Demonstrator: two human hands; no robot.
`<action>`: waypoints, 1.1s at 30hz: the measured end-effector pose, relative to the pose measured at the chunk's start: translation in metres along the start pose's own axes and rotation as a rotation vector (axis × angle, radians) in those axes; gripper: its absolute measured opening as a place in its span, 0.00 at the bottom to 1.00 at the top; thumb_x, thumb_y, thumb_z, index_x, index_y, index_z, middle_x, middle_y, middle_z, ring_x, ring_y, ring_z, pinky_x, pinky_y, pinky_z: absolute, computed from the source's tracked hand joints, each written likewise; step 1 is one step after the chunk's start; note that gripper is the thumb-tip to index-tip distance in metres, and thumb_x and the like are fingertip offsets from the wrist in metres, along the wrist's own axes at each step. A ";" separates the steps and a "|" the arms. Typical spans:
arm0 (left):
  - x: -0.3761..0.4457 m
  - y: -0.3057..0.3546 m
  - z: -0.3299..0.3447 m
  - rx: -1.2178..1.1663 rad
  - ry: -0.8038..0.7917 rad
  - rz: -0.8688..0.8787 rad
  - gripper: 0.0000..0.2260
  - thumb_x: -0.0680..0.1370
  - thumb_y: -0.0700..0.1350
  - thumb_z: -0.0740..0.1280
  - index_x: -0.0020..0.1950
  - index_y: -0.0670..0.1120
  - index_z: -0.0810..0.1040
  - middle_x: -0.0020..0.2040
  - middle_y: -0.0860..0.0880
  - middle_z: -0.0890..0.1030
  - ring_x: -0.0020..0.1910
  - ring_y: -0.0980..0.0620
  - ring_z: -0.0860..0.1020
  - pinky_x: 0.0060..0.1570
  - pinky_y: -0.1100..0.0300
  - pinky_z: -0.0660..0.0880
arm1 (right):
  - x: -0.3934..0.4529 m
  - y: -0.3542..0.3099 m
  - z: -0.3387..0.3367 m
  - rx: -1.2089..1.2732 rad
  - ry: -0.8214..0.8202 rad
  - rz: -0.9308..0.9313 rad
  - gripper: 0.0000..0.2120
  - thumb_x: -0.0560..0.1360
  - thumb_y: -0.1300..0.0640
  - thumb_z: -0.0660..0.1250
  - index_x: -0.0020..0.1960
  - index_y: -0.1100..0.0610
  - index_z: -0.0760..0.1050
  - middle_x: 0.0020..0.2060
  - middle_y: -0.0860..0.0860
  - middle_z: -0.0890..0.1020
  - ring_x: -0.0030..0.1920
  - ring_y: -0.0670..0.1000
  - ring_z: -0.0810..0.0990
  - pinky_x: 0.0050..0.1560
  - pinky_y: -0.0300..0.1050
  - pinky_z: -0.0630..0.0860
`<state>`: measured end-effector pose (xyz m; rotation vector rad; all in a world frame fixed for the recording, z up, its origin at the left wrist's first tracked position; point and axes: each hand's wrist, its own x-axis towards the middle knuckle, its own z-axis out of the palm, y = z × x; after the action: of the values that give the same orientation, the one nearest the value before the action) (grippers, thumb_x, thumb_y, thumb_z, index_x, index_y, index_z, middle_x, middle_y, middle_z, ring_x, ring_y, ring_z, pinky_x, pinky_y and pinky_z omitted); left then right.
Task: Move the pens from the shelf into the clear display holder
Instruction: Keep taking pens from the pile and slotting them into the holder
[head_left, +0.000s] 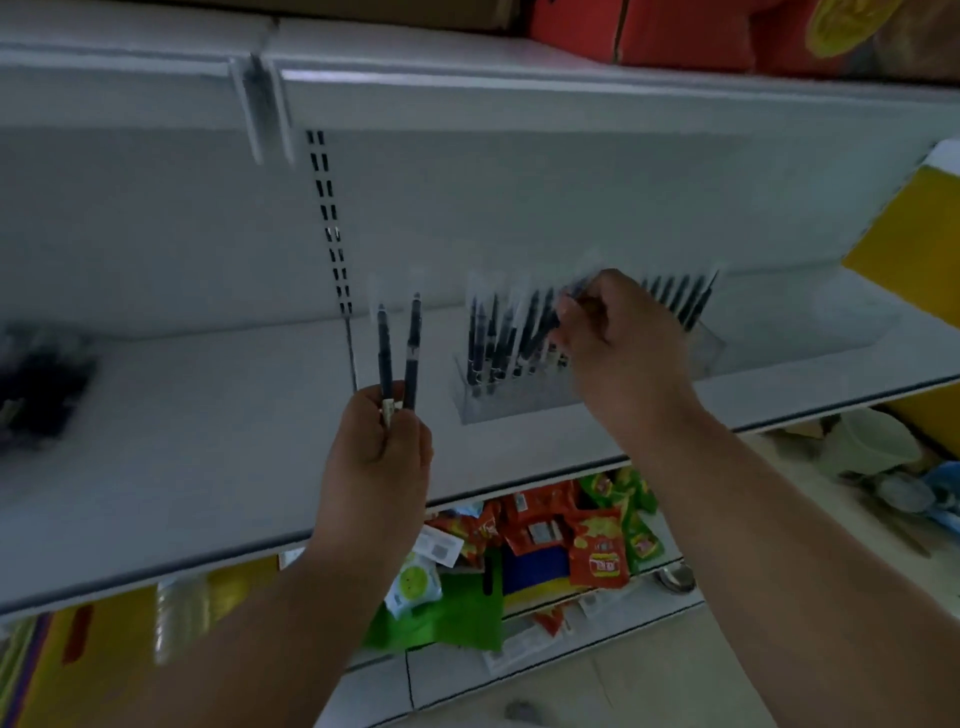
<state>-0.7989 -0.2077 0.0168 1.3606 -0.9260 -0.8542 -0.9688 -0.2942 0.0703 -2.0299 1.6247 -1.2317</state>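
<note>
Nearest me, my left hand (375, 452) gripped two slim black pens with clear caps (399, 351) by their lower ends, fingers curled round them, tips up, above the white metal shelf's (208, 467) front edge. They looked light, stiff and smooth, so I judged a pinch low on the barrel best; the caps might slip off. Farther in, my right hand (618, 338) pinched one pen among the row standing in the clear plastic display holder (519, 402), which sat toward the shelf's right side. Blur hid which slot. A dark heap (41, 384) lay at the left edge.
</note>
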 end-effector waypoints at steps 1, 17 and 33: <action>0.000 -0.002 0.008 -0.027 0.041 -0.023 0.06 0.83 0.36 0.54 0.52 0.39 0.70 0.35 0.43 0.68 0.29 0.52 0.64 0.24 0.66 0.63 | 0.009 0.005 0.004 0.002 -0.046 -0.032 0.13 0.81 0.53 0.62 0.42 0.60 0.71 0.35 0.56 0.81 0.39 0.53 0.82 0.39 0.50 0.78; -0.023 -0.008 0.060 -0.057 0.327 -0.064 0.09 0.83 0.37 0.55 0.50 0.47 0.73 0.31 0.48 0.70 0.30 0.51 0.67 0.27 0.61 0.66 | 0.038 0.037 0.030 -0.102 -0.404 -0.276 0.11 0.81 0.50 0.62 0.48 0.57 0.76 0.38 0.51 0.80 0.39 0.51 0.79 0.43 0.49 0.78; -0.029 0.004 0.036 -0.040 0.069 0.030 0.08 0.83 0.35 0.55 0.51 0.44 0.72 0.30 0.47 0.68 0.29 0.51 0.65 0.28 0.61 0.66 | -0.007 0.005 0.007 0.211 -0.416 -0.042 0.09 0.78 0.48 0.67 0.47 0.53 0.78 0.38 0.44 0.80 0.34 0.38 0.75 0.35 0.31 0.72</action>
<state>-0.8435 -0.1957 0.0196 1.3303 -0.8691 -0.7942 -0.9673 -0.2914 0.0592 -2.0245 1.2120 -0.8717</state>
